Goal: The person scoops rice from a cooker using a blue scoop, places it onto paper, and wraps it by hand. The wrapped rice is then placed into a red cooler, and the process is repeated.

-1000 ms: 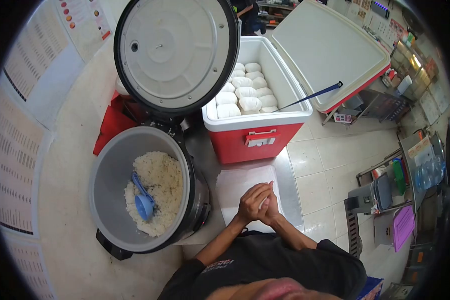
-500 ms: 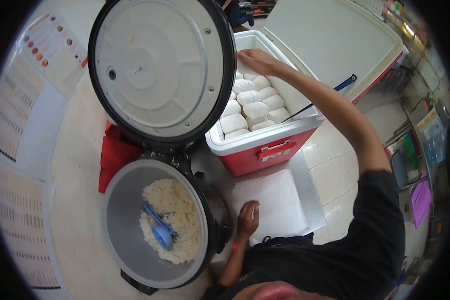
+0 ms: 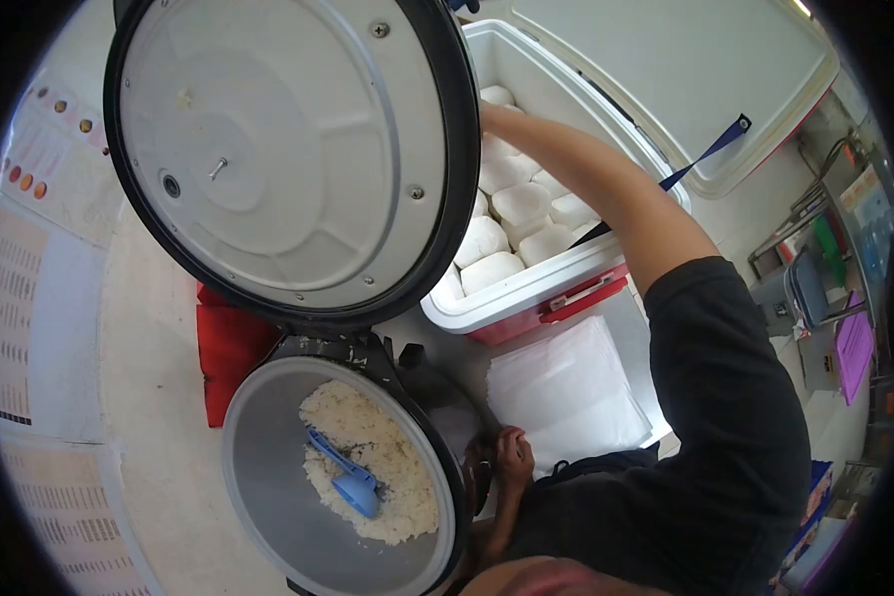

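Note:
My right arm reaches into a red and white cooler (image 3: 447,316) holding several rounded, white-wrapped bundles (image 3: 521,204). My right hand (image 3: 491,121) is almost wholly behind the raised cooker lid (image 3: 278,169), so its fingers and anything in them are hidden. Low by the side of the rice cooker (image 3: 230,447), my left hand (image 3: 514,453) has its fingers curled in, with nothing visible in them. It is close to a stack of white paper sheets (image 3: 571,392). Inside the cooker, a blue scoop (image 3: 356,494) lies on white rice (image 3: 402,487).
The cooler's lid (image 3: 685,70) is swung open behind it, and a dark blue strap (image 3: 710,154) crosses its rim. Red cloth (image 3: 230,363) lies behind the cooker. Printed sheets (image 3: 15,328) hang at left. A purple board (image 3: 852,348) stands by shelving at right.
The view has tilted and come closer to the cooker and cooler. My right hand has gone deeper behind the lid. My left hand has shifted off the paper stack toward the cooker's side.

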A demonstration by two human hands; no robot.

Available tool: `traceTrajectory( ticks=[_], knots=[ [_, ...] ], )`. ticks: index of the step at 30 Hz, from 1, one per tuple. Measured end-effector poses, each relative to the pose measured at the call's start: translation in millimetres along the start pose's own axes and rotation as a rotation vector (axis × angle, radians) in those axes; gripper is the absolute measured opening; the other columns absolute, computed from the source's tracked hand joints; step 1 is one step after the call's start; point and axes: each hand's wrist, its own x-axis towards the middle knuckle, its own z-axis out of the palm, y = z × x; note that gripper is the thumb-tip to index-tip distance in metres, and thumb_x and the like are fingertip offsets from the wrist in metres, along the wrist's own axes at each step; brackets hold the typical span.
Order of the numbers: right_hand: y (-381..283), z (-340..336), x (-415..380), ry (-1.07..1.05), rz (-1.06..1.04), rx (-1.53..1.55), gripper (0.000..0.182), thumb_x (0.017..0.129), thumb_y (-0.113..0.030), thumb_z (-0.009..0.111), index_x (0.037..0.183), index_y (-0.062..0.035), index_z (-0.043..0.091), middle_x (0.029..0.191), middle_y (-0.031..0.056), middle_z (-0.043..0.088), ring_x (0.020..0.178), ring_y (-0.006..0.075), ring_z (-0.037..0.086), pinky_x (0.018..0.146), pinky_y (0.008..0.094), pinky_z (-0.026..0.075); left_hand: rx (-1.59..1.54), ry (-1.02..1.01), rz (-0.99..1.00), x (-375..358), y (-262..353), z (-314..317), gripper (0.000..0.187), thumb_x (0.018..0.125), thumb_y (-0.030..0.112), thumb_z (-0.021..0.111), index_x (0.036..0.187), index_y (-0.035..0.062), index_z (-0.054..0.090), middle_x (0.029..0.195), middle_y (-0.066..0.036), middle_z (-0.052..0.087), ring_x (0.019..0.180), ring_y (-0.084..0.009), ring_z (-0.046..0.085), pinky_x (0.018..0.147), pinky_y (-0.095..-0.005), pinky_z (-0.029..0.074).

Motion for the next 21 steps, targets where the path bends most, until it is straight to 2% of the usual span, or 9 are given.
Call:
traceTrajectory(
  ticks=[3,5,8,11,13,17,18,19,21],
  knots=[
    [-15,-26,-43,-0.178,0.067,0.378,0.069,0.091,-0.059,0.034,0.131,-0.0048,0.048,0.142,0.0228,0.036,0.123,0.0398,0.045,0.094,0.0499,0.043,-0.005,0.019,0.01,1,2,-2,0.012,0.083,0.001,0.05,0.093,-0.0009,0.056,0.098,-0.018,0.058,0.091,-0.0345,0.057,0.08,-0.0406,0.048],
    [-7,-11,-7,-0.299,0.196,0.357,0.071,0.092,-0.059,0.031,0.136,-0.0045,0.042,0.143,0.021,0.036,0.128,0.0391,0.039,0.099,0.052,0.038,-0.015,0.021,-0.012,0,1,-2,0.012,0.083,0.001,0.051,0.093,-0.0006,0.057,0.098,-0.017,0.058,0.092,-0.0345,0.057,0.08,-0.0406,0.048],
    [-3,15,-10,0.03,0.083,0.055,0.071,0.093,-0.058,0.03,0.137,-0.0023,0.037,0.14,0.0222,0.038,0.129,0.0385,0.037,0.104,0.0514,0.031,-0.02,0.021,-0.013,-2,3,0,0.012,0.083,0.001,0.051,0.093,-0.0002,0.057,0.099,-0.017,0.058,0.092,-0.0343,0.058,0.081,-0.0406,0.048],
    [14,13,-1,0.08,0.022,0.263,0.07,0.094,-0.056,0.03,0.135,-0.0006,0.038,0.138,0.0243,0.04,0.127,0.0406,0.039,0.106,0.0507,0.027,0.014,0.02,0.024,4,3,1,0.012,0.083,0.001,0.051,0.093,0.0,0.057,0.099,-0.017,0.058,0.092,-0.0342,0.058,0.081,-0.0408,0.048],
    [49,22,32,0.104,-0.043,0.717,0.067,0.095,-0.054,0.028,0.13,0.0019,0.042,0.136,0.0266,0.04,0.125,0.0447,0.039,0.105,0.0499,0.029,0.048,0.029,0.008,0,4,-1,0.012,0.083,0.002,0.051,0.093,0.0,0.056,0.098,-0.017,0.058,0.092,-0.0343,0.058,0.081,-0.0409,0.048],
    [78,22,61,0.238,-0.159,0.171,0.06,0.098,-0.045,0.029,0.126,0.0059,0.042,0.13,0.0263,0.047,0.117,0.0436,0.048,0.101,0.0492,0.034,0.019,0.043,0.049,0,-3,-2,0.011,0.082,0.001,0.052,0.093,0.0002,0.056,0.097,-0.018,0.058,0.091,-0.0345,0.058,0.08,-0.0409,0.047],
    [74,22,53,0.411,-0.146,0.15,0.05,0.097,-0.037,0.04,0.115,0.0077,0.054,0.114,0.0258,0.058,0.107,0.0417,0.056,0.093,0.048,0.043,0.034,0.045,0.067,0,-4,-1,0.011,0.082,0.001,0.052,0.093,0.0002,0.056,0.096,-0.018,0.057,0.091,-0.0344,0.058,0.08,-0.0407,0.047],
    [72,11,48,0.407,-0.155,0.143,0.05,0.097,-0.037,0.04,0.115,0.0077,0.054,0.114,0.0258,0.058,0.107,0.0417,0.056,0.093,0.048,0.043,0.028,0.054,0.063,0,-5,1,0.011,0.082,0.001,0.052,0.093,0.0002,0.056,0.096,-0.018,0.057,0.091,-0.0344,0.058,0.08,-0.0407,0.047],
    [70,-12,34,0.166,-0.515,-0.397,0.033,0.089,-0.02,0.048,0.099,0.0075,0.064,0.1,0.0239,0.065,0.097,0.0366,0.062,0.082,0.0432,0.05,0.014,0.041,0.061,-1,-6,1,0.012,0.082,0.001,0.052,0.093,0.0004,0.056,0.096,-0.018,0.057,0.091,-0.0344,0.058,0.08,-0.0401,0.047]
  ],
)
